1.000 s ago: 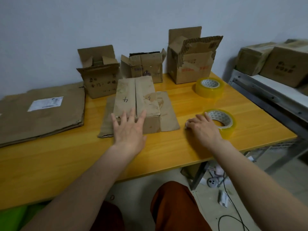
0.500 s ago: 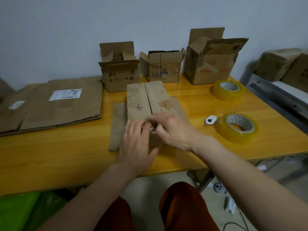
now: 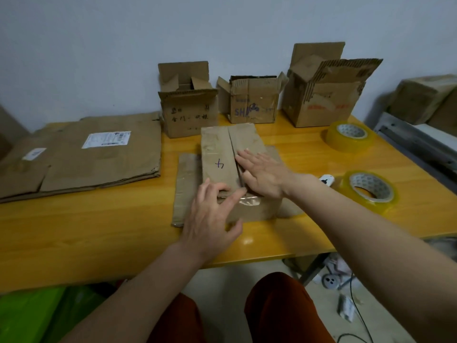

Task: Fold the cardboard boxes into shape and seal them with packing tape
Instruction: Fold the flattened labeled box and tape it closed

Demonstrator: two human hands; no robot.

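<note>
A small cardboard box (image 3: pixel 217 149) marked "4" stands on the yellow table (image 3: pixel 99 231), its two top flaps folded down and meeting along a middle seam. My left hand (image 3: pixel 210 216) rests on the box's near edge, fingers spread over a short shiny strip of clear tape (image 3: pixel 249 200). My right hand (image 3: pixel 262 173) lies flat on the right flap, fingers straight beside the seam. Two rolls of yellowish packing tape lie to the right, the near roll (image 3: pixel 369 191) and the far roll (image 3: pixel 350 136). A small white cutter (image 3: pixel 326 179) lies by the near roll.
Three open boxes stand along the wall: left box (image 3: pixel 188 112), middle box (image 3: pixel 252 100), tall right box (image 3: pixel 321 95). Flattened cardboard sheets (image 3: pixel 81 154) cover the table's left part. More boxes (image 3: pixel 425 100) sit on a metal shelf at the right. Cables lie on the floor.
My right hand left the near tape roll, came over to the box's near edge, then slid up flat onto the right flap. My left hand shifted to the near edge over the tape.
</note>
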